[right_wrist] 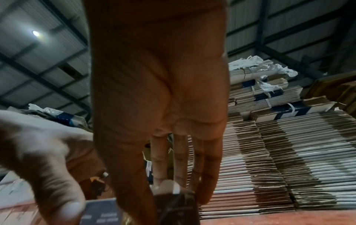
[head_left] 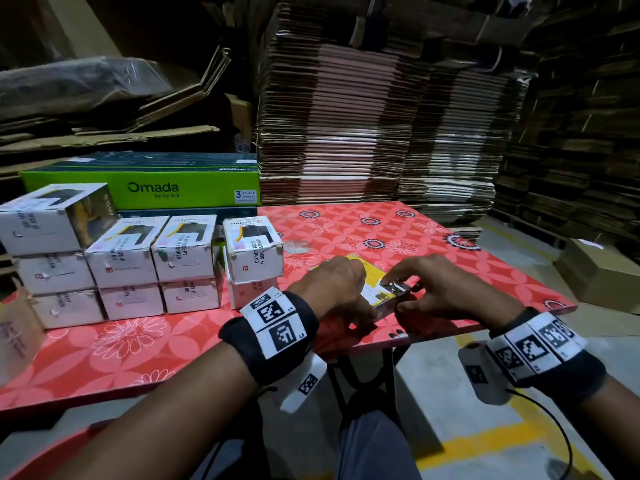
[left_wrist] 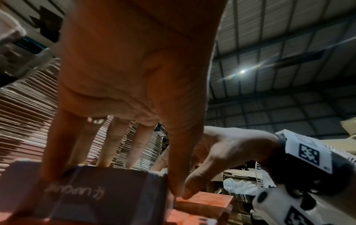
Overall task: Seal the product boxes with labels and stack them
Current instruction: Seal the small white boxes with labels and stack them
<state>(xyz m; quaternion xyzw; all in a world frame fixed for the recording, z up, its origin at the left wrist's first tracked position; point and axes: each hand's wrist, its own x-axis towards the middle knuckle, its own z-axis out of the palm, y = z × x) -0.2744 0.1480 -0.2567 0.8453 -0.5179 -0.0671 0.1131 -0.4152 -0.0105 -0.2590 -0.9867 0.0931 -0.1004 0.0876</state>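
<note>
Cardboard of the small yellow-and-dark product box (head_left: pixel 375 293), lying on the red flowered table (head_left: pixel 381 230) just right of the stacked white cartons (head_left: pixel 183 261), seems light and easily dented, so the left hand (head_left: pixel 337 289) clasps its sides and the right hand (head_left: pixel 446 289) pinches its end.

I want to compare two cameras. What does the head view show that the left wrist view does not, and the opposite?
Only the head view shows clearly: the stacked white boxes at the left of the red table, the green Omada box behind them, and the yellow top of the product box. Only the left wrist view: a ceiling lamp, a ring on the left hand, and the product box's dark side with pale lettering. Both: the left hand and right hand holding that box on the table, with flattened cardboard piled behind.
</note>
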